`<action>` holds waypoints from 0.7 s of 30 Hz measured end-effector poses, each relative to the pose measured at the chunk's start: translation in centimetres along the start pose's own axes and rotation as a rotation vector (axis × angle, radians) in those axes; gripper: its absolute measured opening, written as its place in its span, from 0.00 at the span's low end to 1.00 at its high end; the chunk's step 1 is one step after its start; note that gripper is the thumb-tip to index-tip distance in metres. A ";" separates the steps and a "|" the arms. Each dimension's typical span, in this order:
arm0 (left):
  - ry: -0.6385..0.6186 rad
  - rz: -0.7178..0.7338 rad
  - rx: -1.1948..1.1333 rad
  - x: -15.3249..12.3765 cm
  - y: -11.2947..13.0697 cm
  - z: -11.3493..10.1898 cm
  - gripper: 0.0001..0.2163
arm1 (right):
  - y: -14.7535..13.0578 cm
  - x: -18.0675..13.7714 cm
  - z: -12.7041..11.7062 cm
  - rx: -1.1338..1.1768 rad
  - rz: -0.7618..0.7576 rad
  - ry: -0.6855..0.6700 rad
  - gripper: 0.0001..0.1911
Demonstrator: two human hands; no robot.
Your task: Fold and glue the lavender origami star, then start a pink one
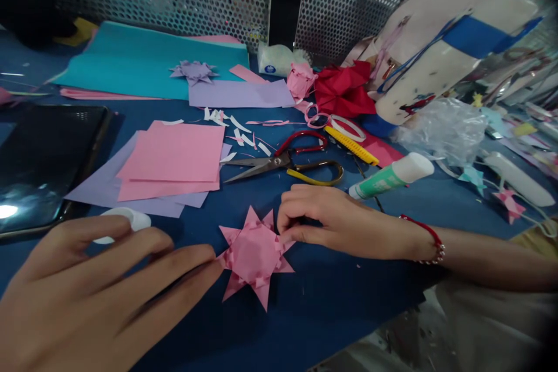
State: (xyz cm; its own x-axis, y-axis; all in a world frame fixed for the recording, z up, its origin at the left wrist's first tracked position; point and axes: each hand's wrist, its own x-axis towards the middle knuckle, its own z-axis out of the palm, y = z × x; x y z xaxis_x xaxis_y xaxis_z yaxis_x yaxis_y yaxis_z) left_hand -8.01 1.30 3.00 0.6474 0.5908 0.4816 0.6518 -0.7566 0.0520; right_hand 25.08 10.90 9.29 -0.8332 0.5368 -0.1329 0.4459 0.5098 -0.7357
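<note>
A pink folded-paper star (255,256) with several points lies flat on the blue table. At its upper right, my right hand (331,218) is closed, thumb and forefinger pinching one point. My left hand (100,285) reaches in from the lower left, with two long fingers together at the star's left point. Its other fingers are bent, and the thumb is hidden. A white round cap (131,221) shows behind those bent fingers; whether they touch it I cannot tell. Scissors (283,160) with red and yellow handles lie open beyond the star. A green and white glue stick (392,174) lies past my right hand.
Pink paper squares (178,154) overlap purple sheets (102,180) beside a dark tablet-like device (43,157). Behind are blue paper (143,61), a purple paper star (194,71), red folded paper (344,90) and a yellow cutter (351,145). A bottle (436,70) leans at right.
</note>
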 end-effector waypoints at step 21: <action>-0.010 0.026 0.024 0.6 0.4 0.0 0.15 | -0.5 -0.1 0.0 -0.097 0.011 -0.018 0.09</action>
State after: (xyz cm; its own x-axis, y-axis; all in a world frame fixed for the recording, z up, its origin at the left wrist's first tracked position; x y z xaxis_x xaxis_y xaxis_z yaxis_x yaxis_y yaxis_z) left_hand -7.36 1.35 3.34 0.6681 0.5740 0.4734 0.6440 -0.7648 0.0183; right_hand 25.01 10.63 9.67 -0.8332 0.5313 -0.1530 0.4840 0.5670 -0.6665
